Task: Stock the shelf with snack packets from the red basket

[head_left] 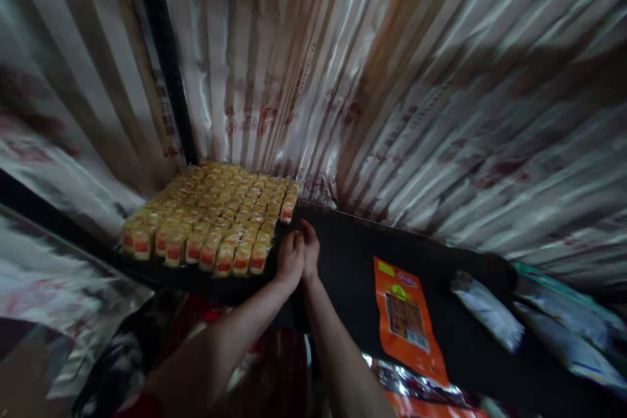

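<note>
My left hand point(290, 257) and my right hand point(310, 251) are side by side and touching, over the black shelf point(343, 235). Their fingers are curled in, and anything between them is hidden. Just left of my left hand stand rows of small yellow wrapped snack packs point(210, 209) with red labels at their front ends, packed tightly in a block. At the right end of the block, one back row ends in a snack pack point(289, 204) close to my fingertips.
An orange food packet point(406, 317) lies flat on the right of the shelf. Farther right are a white packet point(487, 310) and several bluish-white ones point(573, 333). Shiny packets point(416, 382) sit at the front edge. Wrinkled printed plastic sheeting point(392, 111) hangs behind, with a dark post point(166, 46) at left.
</note>
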`<move>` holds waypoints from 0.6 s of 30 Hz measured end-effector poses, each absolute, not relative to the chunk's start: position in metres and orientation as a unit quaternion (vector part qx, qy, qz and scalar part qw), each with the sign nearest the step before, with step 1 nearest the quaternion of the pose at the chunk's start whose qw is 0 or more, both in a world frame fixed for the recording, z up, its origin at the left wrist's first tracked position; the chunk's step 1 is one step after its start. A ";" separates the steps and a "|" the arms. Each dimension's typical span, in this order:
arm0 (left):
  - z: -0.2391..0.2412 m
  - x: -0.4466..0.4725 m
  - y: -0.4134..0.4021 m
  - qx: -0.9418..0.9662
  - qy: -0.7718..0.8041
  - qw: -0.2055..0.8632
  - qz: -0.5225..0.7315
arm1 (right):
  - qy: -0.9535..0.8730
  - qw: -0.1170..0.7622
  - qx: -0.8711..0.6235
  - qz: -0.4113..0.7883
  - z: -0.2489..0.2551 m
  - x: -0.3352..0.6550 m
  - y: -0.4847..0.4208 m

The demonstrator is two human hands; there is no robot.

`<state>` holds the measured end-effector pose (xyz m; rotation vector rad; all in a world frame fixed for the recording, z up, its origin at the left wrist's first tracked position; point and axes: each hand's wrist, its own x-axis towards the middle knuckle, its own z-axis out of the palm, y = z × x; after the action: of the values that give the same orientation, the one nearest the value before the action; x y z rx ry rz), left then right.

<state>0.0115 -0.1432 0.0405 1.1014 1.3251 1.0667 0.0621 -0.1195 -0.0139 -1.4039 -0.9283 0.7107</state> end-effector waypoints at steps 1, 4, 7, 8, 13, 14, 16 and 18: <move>0.041 0.006 -0.155 0.457 0.563 0.527 0.443 | -0.392 0.610 -0.613 0.314 -0.010 0.061 -0.130; 0.043 -0.014 -0.200 0.466 0.562 0.519 0.446 | -0.377 0.608 -0.619 0.323 -0.002 0.051 -0.177; 0.037 -0.041 -0.260 0.495 0.519 0.541 0.440 | -0.370 0.604 -0.621 0.335 -0.004 0.031 -0.243; 0.033 -0.051 -0.282 0.500 0.512 0.557 0.422 | -0.363 0.600 -0.626 0.340 -0.008 0.023 -0.267; -0.018 -0.096 -0.360 0.505 0.577 0.547 0.335 | -0.355 0.545 -0.645 0.401 -0.051 -0.015 -0.357; -0.029 -0.103 -0.366 0.500 0.593 0.550 0.309 | -0.351 0.525 -0.666 0.398 -0.061 -0.019 -0.364; -0.048 -0.110 -0.366 0.486 0.614 0.552 0.285 | -0.349 0.481 -0.699 0.399 -0.078 -0.022 -0.368; -0.060 -0.113 -0.355 0.474 0.618 0.573 0.254 | -0.346 0.462 -0.718 0.389 -0.090 -0.019 -0.363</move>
<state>-0.1130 -0.3553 -0.0602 1.1107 1.4490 0.5958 -0.0187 -0.3627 -0.0900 -1.7663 -0.8504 0.9561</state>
